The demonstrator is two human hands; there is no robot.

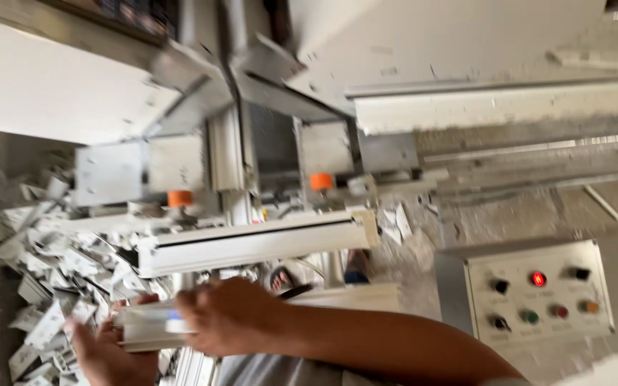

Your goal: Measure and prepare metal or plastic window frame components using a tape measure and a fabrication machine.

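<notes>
Machine: a grey metal cutting machine [252, 143] fills the far centre, with two orange knobs [179, 198] on its front.
Long profile: a white bar [252, 243] lies across the machine, between it and the hands.
Control box: right, near, a pale panel [538, 293] with a lit red lamp and dark switches.
Offcuts: a heap of white scraps [44, 286] on the floor, left.
Held profile: a short white section [151, 325], blurred, near left, level.
Right hand [227, 318]: fingers wrapped over its top.
Left hand [109, 354]: cupped beneath its left end.
</notes>
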